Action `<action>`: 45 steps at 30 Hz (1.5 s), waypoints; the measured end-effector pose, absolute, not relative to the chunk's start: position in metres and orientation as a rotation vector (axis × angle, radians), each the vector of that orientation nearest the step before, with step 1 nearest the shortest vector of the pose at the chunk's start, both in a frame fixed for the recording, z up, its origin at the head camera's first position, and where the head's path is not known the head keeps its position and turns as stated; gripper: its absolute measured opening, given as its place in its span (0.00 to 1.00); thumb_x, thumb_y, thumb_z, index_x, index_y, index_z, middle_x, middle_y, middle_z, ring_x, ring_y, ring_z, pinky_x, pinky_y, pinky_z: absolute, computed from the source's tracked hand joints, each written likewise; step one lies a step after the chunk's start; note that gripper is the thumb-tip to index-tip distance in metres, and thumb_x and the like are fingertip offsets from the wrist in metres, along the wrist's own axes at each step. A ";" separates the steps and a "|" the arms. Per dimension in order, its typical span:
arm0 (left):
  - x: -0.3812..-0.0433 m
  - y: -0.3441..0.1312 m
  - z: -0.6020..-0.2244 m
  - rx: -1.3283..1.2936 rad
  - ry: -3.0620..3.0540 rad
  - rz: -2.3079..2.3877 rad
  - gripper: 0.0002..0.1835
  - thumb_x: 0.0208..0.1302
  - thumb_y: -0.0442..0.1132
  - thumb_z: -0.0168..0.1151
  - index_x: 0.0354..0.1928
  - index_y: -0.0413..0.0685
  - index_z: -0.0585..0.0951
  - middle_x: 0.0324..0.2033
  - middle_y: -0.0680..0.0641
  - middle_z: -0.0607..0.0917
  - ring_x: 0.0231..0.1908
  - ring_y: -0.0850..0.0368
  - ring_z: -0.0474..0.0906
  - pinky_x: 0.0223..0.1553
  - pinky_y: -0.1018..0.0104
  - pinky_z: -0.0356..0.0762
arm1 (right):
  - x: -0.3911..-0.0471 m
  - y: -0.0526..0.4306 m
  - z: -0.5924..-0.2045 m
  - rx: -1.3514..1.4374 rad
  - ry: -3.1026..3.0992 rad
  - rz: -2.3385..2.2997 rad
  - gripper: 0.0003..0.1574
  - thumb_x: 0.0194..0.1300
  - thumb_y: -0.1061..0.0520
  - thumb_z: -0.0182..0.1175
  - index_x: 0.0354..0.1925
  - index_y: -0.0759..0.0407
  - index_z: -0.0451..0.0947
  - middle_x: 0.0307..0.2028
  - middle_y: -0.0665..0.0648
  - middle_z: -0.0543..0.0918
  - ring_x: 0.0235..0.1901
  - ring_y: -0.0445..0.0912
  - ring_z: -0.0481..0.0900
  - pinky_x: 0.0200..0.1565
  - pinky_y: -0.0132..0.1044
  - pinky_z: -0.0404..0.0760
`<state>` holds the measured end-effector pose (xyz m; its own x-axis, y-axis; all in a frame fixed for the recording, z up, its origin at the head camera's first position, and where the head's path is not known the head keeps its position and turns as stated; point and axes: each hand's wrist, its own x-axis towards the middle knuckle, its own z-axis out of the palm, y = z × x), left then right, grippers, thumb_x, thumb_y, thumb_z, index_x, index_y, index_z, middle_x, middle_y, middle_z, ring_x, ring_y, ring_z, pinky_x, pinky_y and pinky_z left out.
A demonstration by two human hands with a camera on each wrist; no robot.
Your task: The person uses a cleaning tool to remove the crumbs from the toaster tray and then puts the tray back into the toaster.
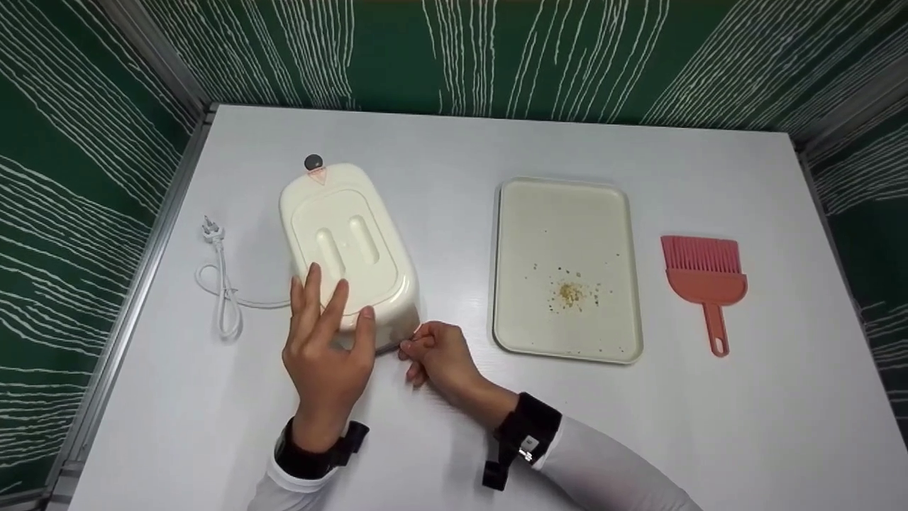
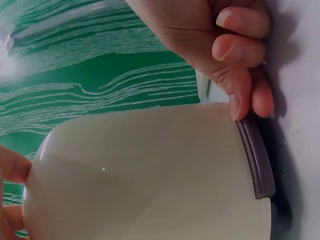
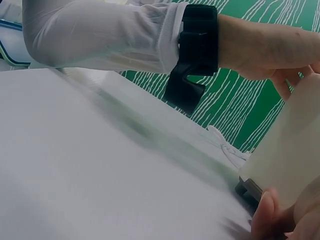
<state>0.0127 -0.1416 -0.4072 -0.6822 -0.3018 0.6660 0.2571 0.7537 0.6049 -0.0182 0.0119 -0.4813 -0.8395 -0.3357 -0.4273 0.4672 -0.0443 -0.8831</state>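
A cream toaster (image 1: pixel 347 202) stands at the left of the table, two long grooves in its top and a dark knob (image 1: pixel 313 162) at its far end. My left hand (image 1: pixel 326 362) rests on the toaster's near end with fingers spread and fairly straight. Down at the base on the near right corner, my right hand (image 1: pixel 447 362) pinches the end of a dark crumb tray (image 2: pixel 257 157) between thumb and finger. In the left wrist view that tray's curved brown edge runs along the bottom of the cream body. The rest of it is hidden under the toaster.
A pale rectangular tray (image 1: pixel 567 206) with crumbs (image 1: pixel 569 294) lies right of the toaster. Farther right is a pink brush (image 1: pixel 702 255) with an orange dustpan-shaped handle piece. The toaster's white cord and plug (image 1: pixel 211 231) lie at the left. Green patterned walls (image 1: pixel 397 57) border the table.
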 end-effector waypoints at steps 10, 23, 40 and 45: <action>0.010 -0.143 -0.402 -0.007 -2.151 -0.880 0.17 0.59 0.35 0.71 0.48 0.31 0.89 0.63 0.29 0.80 0.68 0.28 0.70 0.70 0.44 0.68 | -0.015 0.012 -0.480 0.109 1.790 -1.887 0.08 0.72 0.67 0.64 0.34 0.66 0.75 0.22 0.60 0.85 0.11 0.42 0.78 0.16 0.35 0.80; 0.013 -0.149 -0.398 -0.035 -2.176 -0.847 0.16 0.58 0.34 0.69 0.45 0.29 0.89 0.59 0.29 0.83 0.64 0.27 0.74 0.71 0.41 0.66 | -0.011 0.003 -0.477 0.152 1.811 -1.879 0.12 0.71 0.66 0.66 0.30 0.63 0.75 0.18 0.59 0.82 0.09 0.43 0.77 0.15 0.36 0.80; 0.012 -0.148 -0.396 -0.050 -2.212 -0.851 0.16 0.60 0.36 0.70 0.47 0.31 0.89 0.60 0.30 0.82 0.66 0.27 0.73 0.70 0.39 0.67 | -0.010 0.014 -0.478 0.087 1.819 -1.879 0.07 0.73 0.65 0.64 0.38 0.72 0.82 0.21 0.59 0.84 0.10 0.41 0.77 0.17 0.34 0.80; 0.014 -0.149 -0.395 -0.018 -2.237 -0.802 0.17 0.61 0.38 0.70 0.48 0.33 0.90 0.61 0.33 0.83 0.66 0.28 0.73 0.60 0.33 0.75 | -0.002 0.021 -0.475 0.027 1.825 -1.833 0.07 0.71 0.65 0.66 0.40 0.72 0.86 0.25 0.61 0.86 0.10 0.40 0.76 0.17 0.32 0.79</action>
